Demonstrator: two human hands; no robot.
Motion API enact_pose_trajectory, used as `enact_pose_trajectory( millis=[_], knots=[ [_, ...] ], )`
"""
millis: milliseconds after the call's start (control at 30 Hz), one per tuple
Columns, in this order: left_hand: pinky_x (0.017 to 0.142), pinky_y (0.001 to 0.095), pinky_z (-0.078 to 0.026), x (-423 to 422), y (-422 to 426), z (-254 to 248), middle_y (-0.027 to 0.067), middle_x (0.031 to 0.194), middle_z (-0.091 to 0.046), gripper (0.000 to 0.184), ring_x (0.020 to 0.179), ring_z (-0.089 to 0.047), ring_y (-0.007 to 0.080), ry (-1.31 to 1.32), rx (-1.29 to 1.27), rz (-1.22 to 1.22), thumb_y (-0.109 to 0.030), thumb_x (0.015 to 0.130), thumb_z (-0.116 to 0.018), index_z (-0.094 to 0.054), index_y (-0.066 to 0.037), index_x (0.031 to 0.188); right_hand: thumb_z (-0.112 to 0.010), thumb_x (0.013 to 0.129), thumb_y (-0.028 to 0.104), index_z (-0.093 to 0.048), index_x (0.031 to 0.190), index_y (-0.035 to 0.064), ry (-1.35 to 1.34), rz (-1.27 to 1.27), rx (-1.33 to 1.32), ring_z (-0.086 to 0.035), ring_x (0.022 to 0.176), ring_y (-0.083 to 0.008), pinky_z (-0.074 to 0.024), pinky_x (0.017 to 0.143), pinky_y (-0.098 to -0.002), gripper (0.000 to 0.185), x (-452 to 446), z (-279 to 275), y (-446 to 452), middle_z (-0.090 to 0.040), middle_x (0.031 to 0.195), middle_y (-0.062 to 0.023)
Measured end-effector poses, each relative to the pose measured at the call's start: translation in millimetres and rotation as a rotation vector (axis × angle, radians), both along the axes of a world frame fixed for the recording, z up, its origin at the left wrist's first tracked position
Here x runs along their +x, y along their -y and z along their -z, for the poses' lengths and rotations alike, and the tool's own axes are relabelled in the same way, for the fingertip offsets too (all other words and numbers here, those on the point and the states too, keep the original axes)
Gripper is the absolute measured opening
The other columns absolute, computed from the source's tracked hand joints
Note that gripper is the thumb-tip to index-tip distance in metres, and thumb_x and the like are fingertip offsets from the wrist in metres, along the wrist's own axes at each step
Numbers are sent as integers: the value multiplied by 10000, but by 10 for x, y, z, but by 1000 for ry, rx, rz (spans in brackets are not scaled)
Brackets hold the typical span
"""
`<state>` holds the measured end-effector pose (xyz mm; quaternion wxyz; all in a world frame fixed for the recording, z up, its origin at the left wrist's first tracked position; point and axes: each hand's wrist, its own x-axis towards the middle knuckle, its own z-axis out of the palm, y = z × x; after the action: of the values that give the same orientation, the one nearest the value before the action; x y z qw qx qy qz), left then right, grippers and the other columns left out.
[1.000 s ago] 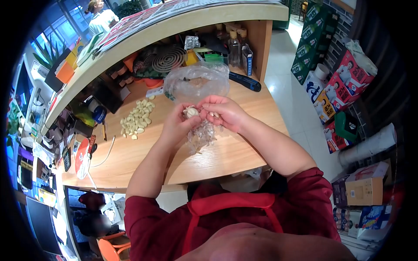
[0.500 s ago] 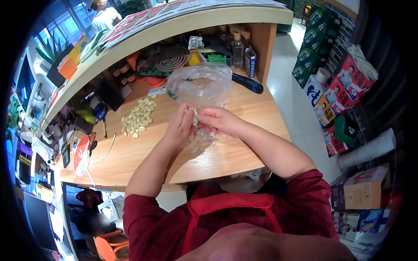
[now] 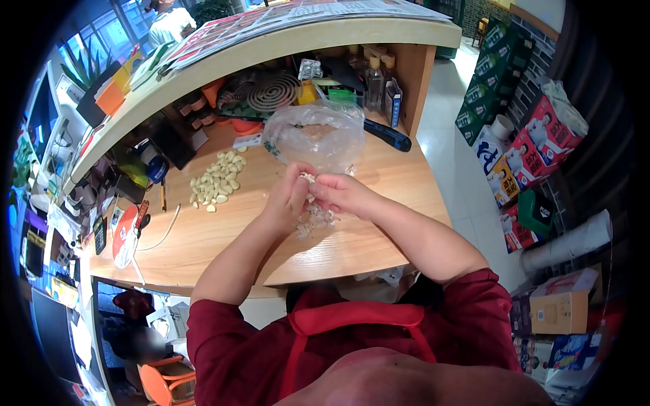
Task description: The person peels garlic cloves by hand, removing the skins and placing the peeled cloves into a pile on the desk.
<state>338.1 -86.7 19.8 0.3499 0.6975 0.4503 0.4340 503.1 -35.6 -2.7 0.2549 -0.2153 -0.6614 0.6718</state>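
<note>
My left hand (image 3: 290,196) and my right hand (image 3: 344,195) meet over the desk, fingers bent and pinching a piece of garlic (image 3: 309,178) between them. Most of that garlic is covered by the fingers, so its shape is unclear. Papery garlic skins (image 3: 313,223) lie on the wood just below both hands. To the left of my left hand spreads a pile of peeled garlic cloves (image 3: 218,179). Beyond my fingers sits a clear plastic bag (image 3: 315,128), its mouth open, with something brownish inside.
A dark-handled tool (image 3: 389,135) lies right of the bag. Under the raised shelf (image 3: 305,39) stand bottles (image 3: 374,84) and a mosquito coil (image 3: 273,93). A red round fan-like object (image 3: 126,233) and a cable are at left. Boxes (image 3: 531,162) line the right floor.
Both hands stay together at nearly the same spot, the fingers shifting slightly on the garlic. The whole view has moved a little; the clove pile and bag look unchanged.
</note>
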Motion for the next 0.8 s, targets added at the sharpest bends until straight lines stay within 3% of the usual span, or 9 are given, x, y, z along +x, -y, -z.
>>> enact_pose_trajectory(
  millis=[133, 267, 567, 733, 800],
  knots=[
    [429, 193, -318, -12, -15, 35, 3, 674, -500, 426, 466, -406, 43, -79, 134, 26, -417, 927, -327, -443, -47, 1103, -459, 891, 462, -532, 772, 100, 5, -7, -15, -442, 556, -53, -334, 474, -185, 389, 14, -29, 22, -498, 637, 22],
    [438, 200, -330, -14, -36, 81, 2, 654, -508, 395, 472, -421, 53, -103, 197, 11, -382, 918, -361, -442, -55, 1125, -441, 912, 413, -527, 861, 100, -5, -26, -1, -359, 496, -29, -264, 440, -169, 329, 19, -34, 44, -476, 632, 17],
    [476, 217, -374, 15, 8, 21, 29, 672, -537, 328, 506, -479, 90, -171, 155, 24, -291, 903, -399, -441, -66, 1138, -440, 907, 421, -551, 953, 88, -19, -30, -57, -356, 484, -33, -252, 425, -166, 354, 28, -4, 22, -484, 624, 5],
    [486, 251, -407, 16, -45, 106, 51, 682, -545, 355, 518, -516, 125, -215, 349, -14, -338, 893, -446, -438, -60, 1114, -456, 904, 397, -571, 901, 74, 48, 24, -70, -393, 503, -40, -268, 431, -166, 344, 21, -40, 18, -484, 609, 0],
    [482, 255, -410, -5, -44, 124, 55, 688, -543, 366, 518, -517, 126, -215, 316, -28, -358, 887, -458, -435, -53, 1089, -460, 904, 386, -579, 875, 66, 62, 43, -60, -409, 512, -44, -277, 435, -168, 342, 10, -35, 7, -486, 607, 0]
  ],
)
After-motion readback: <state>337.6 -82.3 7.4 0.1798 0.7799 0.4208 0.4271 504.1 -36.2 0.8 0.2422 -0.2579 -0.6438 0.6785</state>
